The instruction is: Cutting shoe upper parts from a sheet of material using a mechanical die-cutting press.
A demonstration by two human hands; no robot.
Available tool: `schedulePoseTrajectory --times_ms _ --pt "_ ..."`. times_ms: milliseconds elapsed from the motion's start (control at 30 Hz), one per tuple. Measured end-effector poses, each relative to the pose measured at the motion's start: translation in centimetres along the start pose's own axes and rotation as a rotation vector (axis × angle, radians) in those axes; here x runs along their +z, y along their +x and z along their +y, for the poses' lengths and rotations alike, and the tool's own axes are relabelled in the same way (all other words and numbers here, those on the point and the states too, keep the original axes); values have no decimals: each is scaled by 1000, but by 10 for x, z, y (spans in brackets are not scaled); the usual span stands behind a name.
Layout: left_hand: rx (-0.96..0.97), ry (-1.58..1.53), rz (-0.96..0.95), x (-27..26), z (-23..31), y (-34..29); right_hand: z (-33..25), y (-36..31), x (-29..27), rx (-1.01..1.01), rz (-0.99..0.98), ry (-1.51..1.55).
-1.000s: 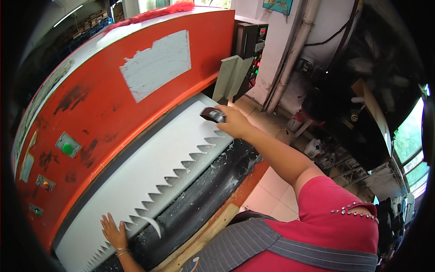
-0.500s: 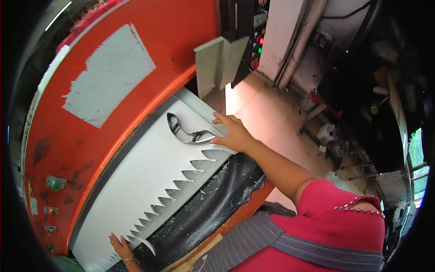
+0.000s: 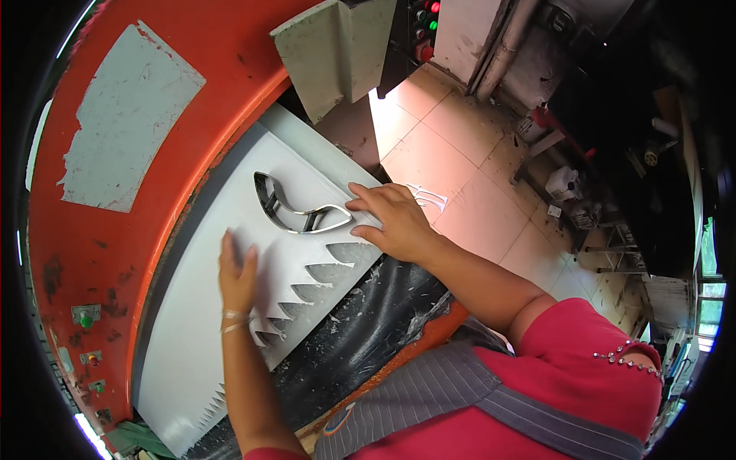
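A metal cutting die (image 3: 310, 224), a leaf-shaped outline with cross bars, lies on a white sheet (image 3: 207, 307). Leaf-shaped notches (image 3: 316, 292) run along the sheet's near edge, smaller toward the left. My right hand (image 3: 395, 222) is at the sheet's right end, fingers apart around the die's right tip; whether it touches the metal I cannot tell. Over the sheet, left of the die, is my left hand (image 3: 239, 277), its fingers stretched out and holding nothing. Thin white curved scraps (image 3: 431, 198) show just beyond my right hand.
An orange machine body (image 3: 172, 165) with a pale patch and several buttons (image 3: 87, 316) curves along the far side. Black sheeting (image 3: 360, 322) hangs along the near edge. A metal bracket (image 3: 337, 57) stands at the far right end, beside the tiled floor (image 3: 475, 184).
My left hand has moved from the sheet's lower left up toward the die. The white curved strip near it is gone from the sheet's edge. White scraps now show beyond my right hand.
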State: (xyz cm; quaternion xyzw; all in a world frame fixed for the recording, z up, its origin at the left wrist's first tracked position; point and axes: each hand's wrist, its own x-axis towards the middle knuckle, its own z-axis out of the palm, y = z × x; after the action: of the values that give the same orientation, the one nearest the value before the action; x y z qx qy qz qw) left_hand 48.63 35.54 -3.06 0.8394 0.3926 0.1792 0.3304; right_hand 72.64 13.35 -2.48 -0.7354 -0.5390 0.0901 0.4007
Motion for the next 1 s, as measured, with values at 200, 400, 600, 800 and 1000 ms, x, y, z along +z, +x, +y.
schedulePoseTrajectory --times_ms 200,400,600,800,1000 --pt "51 -267 -144 59 57 41 5 -3 13 -11 143 6" --pt "36 -138 -108 66 70 48 7 3 11 -13 228 -41" --pt "39 -265 -127 63 72 60 1 4 8 27 173 -21" --pt "91 -115 -50 69 63 57 -1 4 12 62 189 -27" --pt "75 -102 -76 64 78 53 3 1 16 107 202 -17"
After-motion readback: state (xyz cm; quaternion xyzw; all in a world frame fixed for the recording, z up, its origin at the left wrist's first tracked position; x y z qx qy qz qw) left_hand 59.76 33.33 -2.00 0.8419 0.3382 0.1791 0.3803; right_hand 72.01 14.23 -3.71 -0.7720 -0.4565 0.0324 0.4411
